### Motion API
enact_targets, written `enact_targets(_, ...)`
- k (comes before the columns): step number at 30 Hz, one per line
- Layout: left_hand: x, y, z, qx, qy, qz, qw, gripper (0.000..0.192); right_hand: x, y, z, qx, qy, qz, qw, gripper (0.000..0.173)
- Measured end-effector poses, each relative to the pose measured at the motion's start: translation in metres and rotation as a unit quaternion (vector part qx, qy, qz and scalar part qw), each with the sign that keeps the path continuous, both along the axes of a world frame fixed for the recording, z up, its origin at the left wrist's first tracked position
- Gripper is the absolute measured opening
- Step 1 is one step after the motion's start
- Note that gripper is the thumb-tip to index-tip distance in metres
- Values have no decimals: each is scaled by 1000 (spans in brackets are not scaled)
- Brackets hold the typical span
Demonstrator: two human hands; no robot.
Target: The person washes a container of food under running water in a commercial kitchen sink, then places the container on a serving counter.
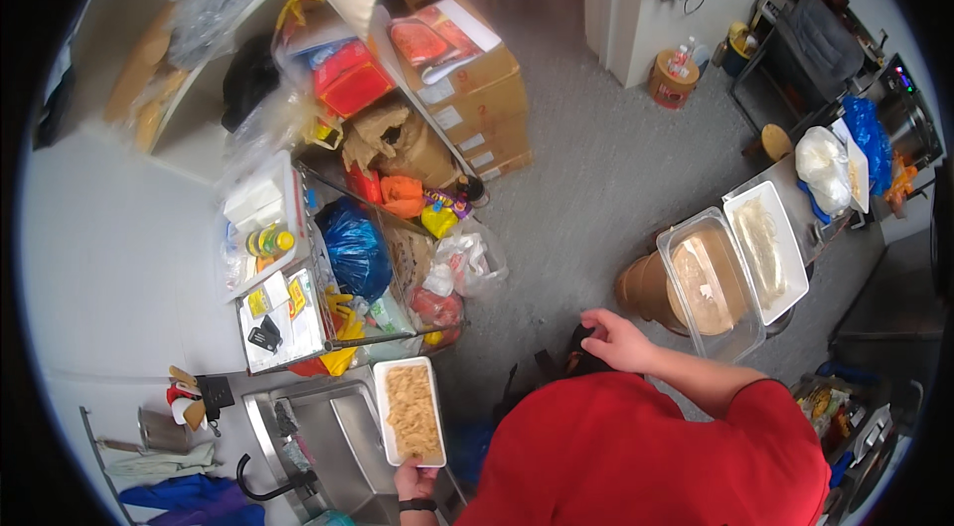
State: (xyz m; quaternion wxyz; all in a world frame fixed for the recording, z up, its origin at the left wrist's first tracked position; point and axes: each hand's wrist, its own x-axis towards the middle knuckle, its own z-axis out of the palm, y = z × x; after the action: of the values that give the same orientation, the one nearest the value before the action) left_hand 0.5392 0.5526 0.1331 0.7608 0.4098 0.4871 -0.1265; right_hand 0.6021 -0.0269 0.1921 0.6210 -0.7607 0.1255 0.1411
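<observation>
My left hand [416, 480], with a black band at its wrist, grips the near end of a white rectangular tray [378, 407]. Pale brown, shredded-looking food [413, 410] fills the tray, which is beside the stainless steel sink [350, 444]. In front of my red shirt, my right hand [615, 340] is bent with fingers apart and nothing visible in it. To its right, a clear plastic container [727, 343] rests over brown round tubs [642, 287]. Next to that container lies another white tray [791, 280] with pale, thin strands [762, 246] in it.
A wire rack [373, 341] packed with bags, including a blue plastic bag [354, 246], stands at the left. Behind it are stacked cardboard boxes [496, 116]. A lidded tub [673, 83] sits on the grey floor [559, 176] near the counter [626, 27]. A black faucet [268, 492] rises by the sink.
</observation>
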Motion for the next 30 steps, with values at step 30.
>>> enact_targets(30, 836, -802, 42, -146, -54, -504, 850, 56, 327, -366, -25, 27, -57, -616, 785, 43)
